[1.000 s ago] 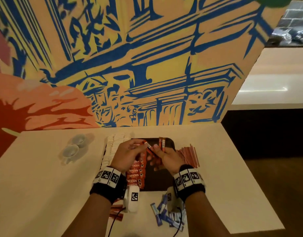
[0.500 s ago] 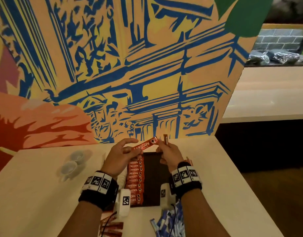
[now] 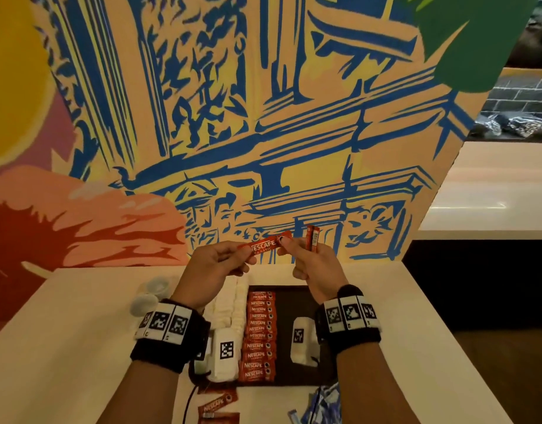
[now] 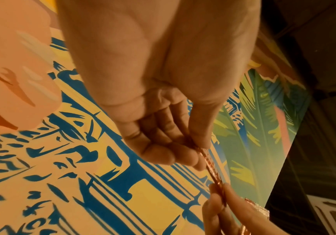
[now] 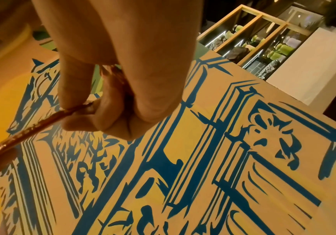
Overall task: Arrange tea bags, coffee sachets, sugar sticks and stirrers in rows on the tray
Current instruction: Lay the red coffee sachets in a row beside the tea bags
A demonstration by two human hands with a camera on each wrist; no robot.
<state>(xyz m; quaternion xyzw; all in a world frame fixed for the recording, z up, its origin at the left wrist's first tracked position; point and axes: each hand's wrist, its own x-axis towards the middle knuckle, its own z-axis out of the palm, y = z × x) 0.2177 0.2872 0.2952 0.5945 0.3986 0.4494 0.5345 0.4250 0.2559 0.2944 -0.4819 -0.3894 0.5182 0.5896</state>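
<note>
Held up mid-frame in head view, above the tray point(image 3: 297, 338): one red sachet point(image 3: 265, 246), roughly level, tilted up a bit to the right. Pinched at its left end by left hand point(image 3: 216, 264), thumb + fingers curled round it; pinched at its right end by right hand point(image 3: 314, 264), thumb + forefinger. Also gripped in right hand: two more sachets point(image 3: 313, 238), standing upright above the fist. Seen edge-on in both wrist views, w/ mural wall point(image 3: 263, 117) behind. Lower centre of frame, on tray: a column of sachets point(image 3: 259, 335) stacked flat along tray's left side, a white row point(image 3: 230, 304) just left of it, partly hidden by left wrist. Tray's right part bare + dark. Bottom edge of frame, on table point(image 3: 64, 347): loose sachets point(image 3: 216, 405) lower left of tray, blue sticks point(image 3: 321, 405) lower right. Left of tray: two cups point(image 3: 150, 296), blurred.
</note>
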